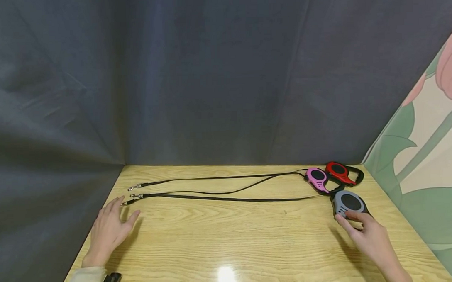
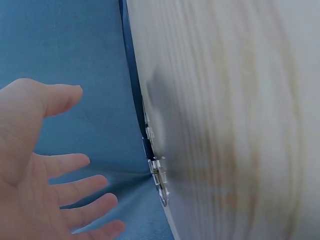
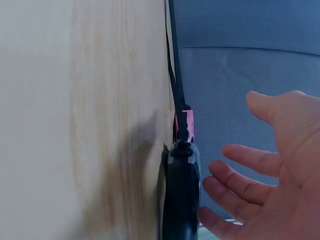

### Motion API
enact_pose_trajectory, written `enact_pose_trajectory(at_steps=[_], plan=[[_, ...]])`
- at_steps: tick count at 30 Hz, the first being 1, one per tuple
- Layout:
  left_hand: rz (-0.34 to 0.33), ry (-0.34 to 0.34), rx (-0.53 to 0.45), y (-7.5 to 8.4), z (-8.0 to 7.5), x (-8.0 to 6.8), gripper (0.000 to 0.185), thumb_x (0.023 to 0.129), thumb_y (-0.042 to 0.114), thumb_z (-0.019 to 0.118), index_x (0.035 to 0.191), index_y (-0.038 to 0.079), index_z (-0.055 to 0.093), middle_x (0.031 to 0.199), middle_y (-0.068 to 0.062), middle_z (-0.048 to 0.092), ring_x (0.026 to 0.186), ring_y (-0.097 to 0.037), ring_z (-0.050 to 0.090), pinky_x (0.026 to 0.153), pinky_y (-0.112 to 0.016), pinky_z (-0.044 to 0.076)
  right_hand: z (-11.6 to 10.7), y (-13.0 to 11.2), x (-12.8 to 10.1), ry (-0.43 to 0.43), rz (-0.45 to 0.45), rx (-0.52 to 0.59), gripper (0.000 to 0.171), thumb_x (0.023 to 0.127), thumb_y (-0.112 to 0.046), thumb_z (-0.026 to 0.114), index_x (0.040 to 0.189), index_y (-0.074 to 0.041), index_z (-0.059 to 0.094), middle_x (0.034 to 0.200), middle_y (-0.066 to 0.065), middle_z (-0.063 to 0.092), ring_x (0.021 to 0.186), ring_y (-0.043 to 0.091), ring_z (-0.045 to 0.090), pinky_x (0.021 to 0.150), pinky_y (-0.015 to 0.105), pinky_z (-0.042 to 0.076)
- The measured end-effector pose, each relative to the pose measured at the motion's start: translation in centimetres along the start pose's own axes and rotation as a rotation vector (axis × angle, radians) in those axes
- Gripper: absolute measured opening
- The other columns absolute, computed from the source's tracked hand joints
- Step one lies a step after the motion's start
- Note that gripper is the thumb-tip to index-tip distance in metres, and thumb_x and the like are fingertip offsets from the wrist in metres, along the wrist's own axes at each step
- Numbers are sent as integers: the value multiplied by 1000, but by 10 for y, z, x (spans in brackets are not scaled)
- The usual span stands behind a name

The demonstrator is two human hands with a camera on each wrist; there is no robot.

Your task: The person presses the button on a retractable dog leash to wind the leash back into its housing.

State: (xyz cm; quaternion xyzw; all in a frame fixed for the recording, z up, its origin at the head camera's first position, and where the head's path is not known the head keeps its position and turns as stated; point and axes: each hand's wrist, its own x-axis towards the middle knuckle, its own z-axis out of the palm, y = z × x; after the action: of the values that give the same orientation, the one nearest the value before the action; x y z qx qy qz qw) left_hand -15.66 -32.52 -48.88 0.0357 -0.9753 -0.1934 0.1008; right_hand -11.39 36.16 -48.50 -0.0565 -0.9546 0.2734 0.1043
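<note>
Three retractable dog leashes lie at the right end of the table: a red leash (image 1: 338, 169), a pink leash (image 1: 317, 176) and, nearest me, a grey leash (image 1: 350, 201). Their black cords stretch left to metal snap clips (image 1: 135, 187). My left hand (image 1: 108, 232) hovers beside the clip ends with fingers spread, holding nothing. In the left wrist view, clips (image 2: 158, 175) appear beyond the fingertips. My right hand (image 1: 370, 235) is over the near side of the grey leash. The right wrist view shows its fingers (image 3: 245, 190) loosely bent beside the dark casing (image 3: 182, 195), not wrapped round it.
The light wooden table (image 1: 221, 232) ends at a dark grey cloth (image 1: 209, 83) along the back and left. A floral curtain (image 1: 429, 171) hangs along the right edge. A black band with a small device (image 1: 112, 280) is on my left wrist.
</note>
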Motion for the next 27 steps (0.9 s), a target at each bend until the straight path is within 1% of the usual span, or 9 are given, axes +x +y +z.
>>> enact_pose_trajectory(at_steps=[5, 8, 10, 12, 16, 19, 23, 25, 27], plan=[[-10, -22, -15, -4, 1, 2, 83, 103, 53, 64, 156, -7, 42, 156, -39, 43, 134, -66, 43, 100, -79, 40, 4, 4, 1, 19, -4, -17, 51, 102, -42, 73, 121, 5, 76, 120, 32, 73, 112, 51, 69, 73, 45, 63], [0, -24, -21, -6, 2, 3, 81, 104, 51, 64, 155, -9, 43, 155, -40, 43, 133, -66, 44, 102, -78, 40, 5, 6, 1, 22, 2, -25, 51, 101, -42, 74, 120, 5, 76, 119, 31, 74, 110, 51, 70, 72, 44, 63], [13, -20, -20, -7, 3, 4, 79, 104, 48, 66, 153, -10, 45, 154, -40, 45, 132, -66, 45, 103, -77, 40, 7, 8, 2, 24, 9, -30, 50, 100, -42, 75, 118, 5, 77, 118, 31, 75, 109, 50, 71, 74, 47, 62], [18, -28, -20, -8, 5, 5, 77, 104, 45, 66, 153, -11, 46, 154, -40, 45, 132, -66, 46, 105, -76, 39, 8, 9, 2, 26, 13, -37, 50, 100, -42, 76, 117, 5, 77, 117, 31, 75, 108, 51, 71, 78, 53, 61], [5, -69, -20, -9, 6, 9, 78, 105, 46, 64, 154, -11, 44, 156, -40, 42, 134, -66, 43, 106, -77, 38, 10, 11, 1, 18, 24, -49, 50, 98, -41, 78, 116, 5, 77, 116, 31, 75, 110, 54, 70, 86, 64, 56], [-9, -107, -20, -9, 6, 13, 81, 105, 48, 62, 155, -12, 41, 158, -41, 39, 136, -67, 40, 108, -77, 37, 11, 13, 1, 7, 23, -52, 49, 97, -39, 80, 118, 5, 77, 117, 30, 75, 112, 55, 68, 89, 66, 53], [-20, -160, -23, -10, 6, 15, 82, 107, 48, 59, 155, -15, 38, 158, -44, 36, 138, -69, 37, 111, -78, 35, 12, 16, 0, 28, -1, -57, 42, 92, -31, 85, 115, 3, 77, 112, 27, 78, 108, 53, 70, 87, 64, 54], [-26, -185, -27, -11, 6, 16, 80, 108, 45, 58, 155, -16, 38, 157, -45, 37, 139, -70, 36, 111, -78, 35, 13, 18, 0, 57, -25, -70, 38, 89, -27, 88, 112, 2, 78, 106, 24, 79, 102, 50, 72, 83, 59, 56], [-30, -209, -28, -12, 6, 15, 77, 108, 42, 57, 155, -17, 37, 157, -46, 37, 139, -70, 36, 111, -78, 35, 13, 19, 1, 82, -51, -76, 34, 85, -21, 90, 108, 2, 78, 101, 22, 80, 96, 47, 74, 79, 56, 57]])
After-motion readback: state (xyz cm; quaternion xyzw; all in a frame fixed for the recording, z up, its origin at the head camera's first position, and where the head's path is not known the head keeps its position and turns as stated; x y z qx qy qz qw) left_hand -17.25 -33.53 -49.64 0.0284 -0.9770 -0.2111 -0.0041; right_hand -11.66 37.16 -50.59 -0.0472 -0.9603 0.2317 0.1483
